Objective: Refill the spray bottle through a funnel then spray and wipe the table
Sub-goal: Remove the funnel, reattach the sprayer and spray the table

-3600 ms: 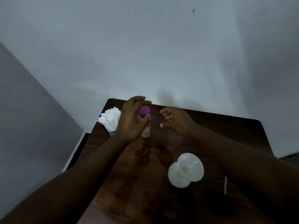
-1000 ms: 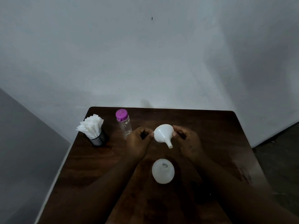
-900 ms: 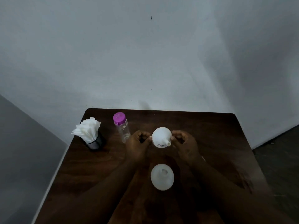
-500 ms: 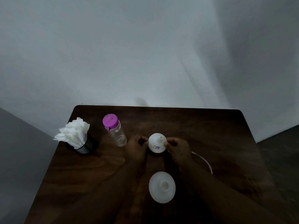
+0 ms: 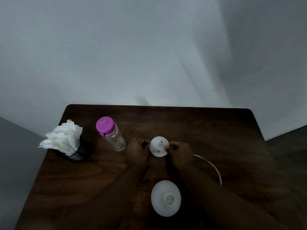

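White bottle (image 5: 166, 198) stood at the near centre of the table (image 5: 216, 130), neck up and uncapped. It was probably the spray bottle, though the dim top-down view showed little more than its shoulder and mouth. The funnel (image 5: 159, 146) was farther out, just beyond it, held upside down with its spout pointing up and its wide mouth toward the tabletop. The left hand (image 5: 137, 151) pinched the funnel's left rim and the right hand (image 5: 180, 153) pinched its right rim, fingers curled on both.

The step in hand looked like seating the funnel in the neck, and the filling had not begun. To do it well, the funnel needed turning over so the spout faced down, then bringing nearer and lowering straight into the mouth until the cone rested on the rim. One hand would do for that. The other was better used on the bottle's shoulder, since a light empty bottle tips easily under a forearm passing above it.

The clear bottle (image 5: 114, 138) with the purple cap (image 5: 105, 124) stood to the far left, capped, with the napkins (image 5: 63, 138) beyond it. A thin white tube (image 5: 211, 164) curved along the table just right of the right forearm, where a sleeve or elbow could sweep it off.
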A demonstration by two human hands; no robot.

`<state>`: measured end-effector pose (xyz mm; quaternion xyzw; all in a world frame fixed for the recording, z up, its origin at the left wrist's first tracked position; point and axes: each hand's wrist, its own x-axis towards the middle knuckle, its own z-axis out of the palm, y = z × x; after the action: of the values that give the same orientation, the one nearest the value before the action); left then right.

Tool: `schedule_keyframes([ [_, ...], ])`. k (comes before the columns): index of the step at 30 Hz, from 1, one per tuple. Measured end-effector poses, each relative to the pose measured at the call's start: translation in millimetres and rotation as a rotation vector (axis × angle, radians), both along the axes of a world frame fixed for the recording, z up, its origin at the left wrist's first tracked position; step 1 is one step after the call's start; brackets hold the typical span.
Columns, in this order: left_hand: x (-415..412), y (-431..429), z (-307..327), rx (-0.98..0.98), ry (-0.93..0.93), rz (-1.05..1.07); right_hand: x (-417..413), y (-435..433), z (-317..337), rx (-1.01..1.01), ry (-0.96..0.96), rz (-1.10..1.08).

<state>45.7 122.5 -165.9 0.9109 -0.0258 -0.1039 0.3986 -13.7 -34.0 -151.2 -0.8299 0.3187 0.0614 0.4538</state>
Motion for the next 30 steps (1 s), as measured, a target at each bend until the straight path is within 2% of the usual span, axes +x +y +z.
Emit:
schedule_keyframes([
  [5, 3, -1, -1, 0.076, -0.007, -0.033, 0, 2, 4, -0.05, 0.01, 0.021],
  [16, -23, 13, 22, 0.117, -0.178, -0.032, -18, -5, 40, -0.169, 0.007, 0.11],
  [25, -89, 57, 44, 0.128, -0.242, -0.146, -126, -56, 65, -0.236, 0.035, 0.204],
  [30, -120, 74, 38, 0.132, -0.27, -0.187, -193, -80, 64, -0.296, 0.079, 0.138],
])
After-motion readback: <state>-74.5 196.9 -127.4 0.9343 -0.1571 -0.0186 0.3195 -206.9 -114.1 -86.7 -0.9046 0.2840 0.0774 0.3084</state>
